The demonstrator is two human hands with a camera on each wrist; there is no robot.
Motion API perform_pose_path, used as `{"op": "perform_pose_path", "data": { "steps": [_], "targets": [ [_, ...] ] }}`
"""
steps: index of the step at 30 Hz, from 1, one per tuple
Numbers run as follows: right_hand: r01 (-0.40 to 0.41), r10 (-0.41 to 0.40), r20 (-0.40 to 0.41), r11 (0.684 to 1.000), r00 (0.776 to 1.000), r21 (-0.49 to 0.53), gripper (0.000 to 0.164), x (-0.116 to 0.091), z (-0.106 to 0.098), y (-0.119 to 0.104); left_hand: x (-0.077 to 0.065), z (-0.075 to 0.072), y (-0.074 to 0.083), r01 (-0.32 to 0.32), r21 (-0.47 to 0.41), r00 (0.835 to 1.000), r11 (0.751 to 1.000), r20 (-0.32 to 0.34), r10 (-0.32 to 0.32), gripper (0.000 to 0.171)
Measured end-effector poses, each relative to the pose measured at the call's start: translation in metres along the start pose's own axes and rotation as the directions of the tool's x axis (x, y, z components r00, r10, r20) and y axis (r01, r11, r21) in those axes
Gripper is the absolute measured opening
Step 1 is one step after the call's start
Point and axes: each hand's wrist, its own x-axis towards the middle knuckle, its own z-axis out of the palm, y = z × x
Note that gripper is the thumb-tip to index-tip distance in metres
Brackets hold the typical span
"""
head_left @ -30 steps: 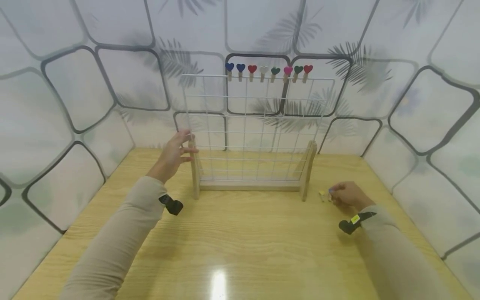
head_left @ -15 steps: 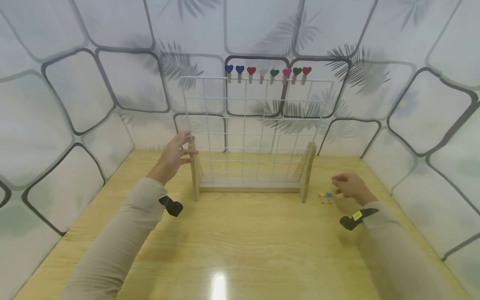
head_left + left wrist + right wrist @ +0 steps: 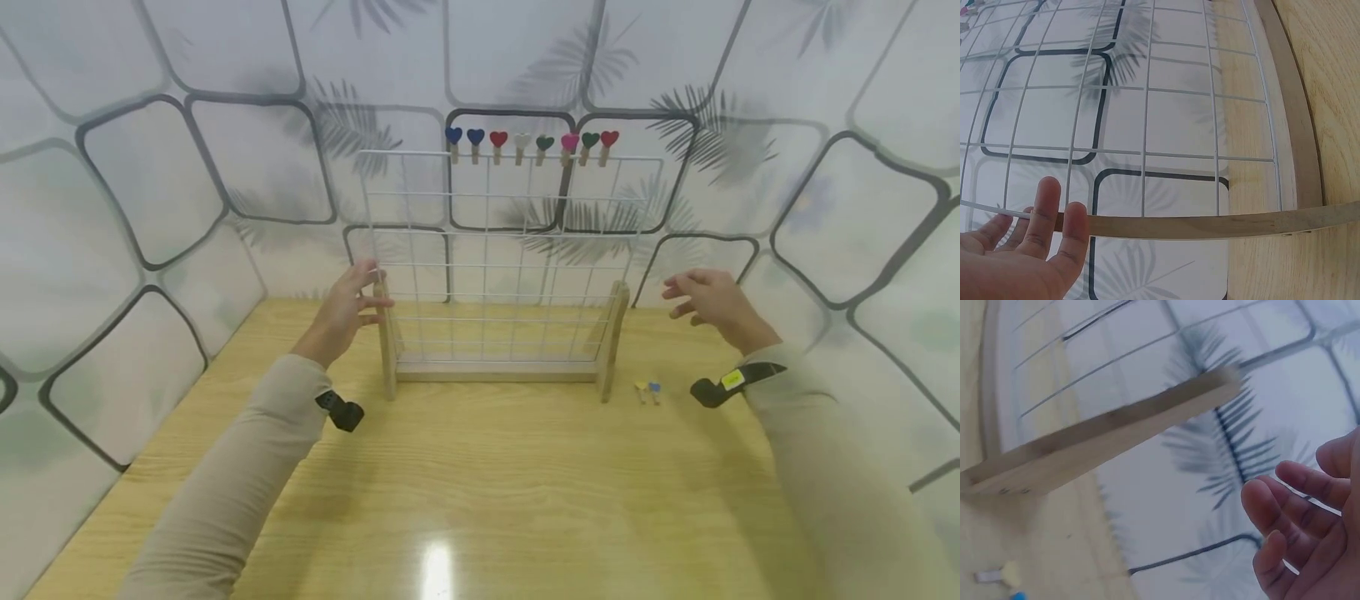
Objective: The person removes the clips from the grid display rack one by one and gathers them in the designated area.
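My left hand (image 3: 337,321) holds the left side of a white wire grid rack (image 3: 495,377) on a wooden base. In the left wrist view its fingers (image 3: 1074,222) lie at the frame where the wire meets the wooden upright. My right hand (image 3: 720,308) hangs in the air to the right of the rack, fingers loosely bent, holding nothing. Along the rack's top wire sits a row of heart clothespins, among them a red heart clothespin (image 3: 498,139) and a pink heart clothespin (image 3: 570,142). A yellow clothespin (image 3: 641,387) and a blue clothespin (image 3: 655,387) lie on the table.
The light wood table (image 3: 480,467) carries the rack near its back. Patterned wall sheeting (image 3: 225,267) encloses the back and both sides. The rack's right wooden upright (image 3: 615,342) stands between the rack and the loose clothespins.
My right hand has let go of the blue clothespin beside the yellow one, then moved up and away from the table. The left hand has stayed at the rack.
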Motion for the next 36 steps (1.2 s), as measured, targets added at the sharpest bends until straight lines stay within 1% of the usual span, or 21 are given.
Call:
{"op": "perform_pose_path", "data": {
  "steps": [5,7,9,12,13,16,20,24,30,33,36],
  "targets": [
    [0.079,-0.079,-0.017,0.997,0.997,0.016,0.056,0.002,-0.013,-0.042,0.0,0.001,0.0,-0.01,0.004,1.0,1.0,0.002,0.01,0.061],
    [0.108,-0.107,-0.015,0.992,0.994,0.058,0.052,0.003,-0.014,-0.06,0.0,0.001,0.0,-0.015,0.011,1.0,1.0,0.002,0.015,0.061],
    [0.139,-0.139,-0.009,0.983,0.99,0.12,0.045,0.005,-0.013,-0.078,0.0,0.001,0.0,-0.016,0.019,1.0,1.0,0.002,0.016,0.06],
    [0.198,-0.202,0.005,0.962,0.979,0.188,0.035,0.007,-0.008,-0.106,0.001,0.001,0.0,-0.018,0.018,1.0,1.0,0.002,0.018,0.059],
    [0.218,-0.224,0.013,0.956,0.974,0.197,0.033,0.008,-0.006,-0.115,0.001,0.001,0.0,-0.017,0.018,1.0,1.0,0.002,0.017,0.059],
    [0.28,-0.292,0.035,0.939,0.956,0.197,0.031,0.011,0.002,-0.141,0.001,0.0,-0.001,-0.018,0.014,1.0,1.0,-0.001,0.018,0.059],
    [0.334,-0.35,0.058,0.924,0.935,0.189,0.033,0.016,0.014,-0.174,0.002,0.001,-0.002,-0.019,0.022,1.0,1.0,-0.002,0.019,0.059],
    [0.357,-0.375,0.079,0.917,0.924,0.181,0.036,0.021,0.027,-0.203,0.001,0.001,-0.001,-0.016,0.027,1.0,1.0,0.001,0.016,0.059],
    [0.343,-0.37,0.093,0.913,0.924,0.221,0.036,0.032,0.046,-0.24,0.0,0.0,0.0,-0.022,0.03,1.0,0.999,0.007,0.022,0.06],
    [0.354,-0.38,0.086,0.909,0.921,0.218,0.035,0.039,0.054,-0.257,0.0,0.0,0.0,-0.028,0.034,1.0,0.999,0.009,0.027,0.06],
    [0.357,-0.38,0.068,0.908,0.923,0.219,0.033,0.046,0.062,-0.272,0.0,0.001,0.0,-0.024,0.037,1.0,0.999,0.005,0.024,0.06]
  ]
}}
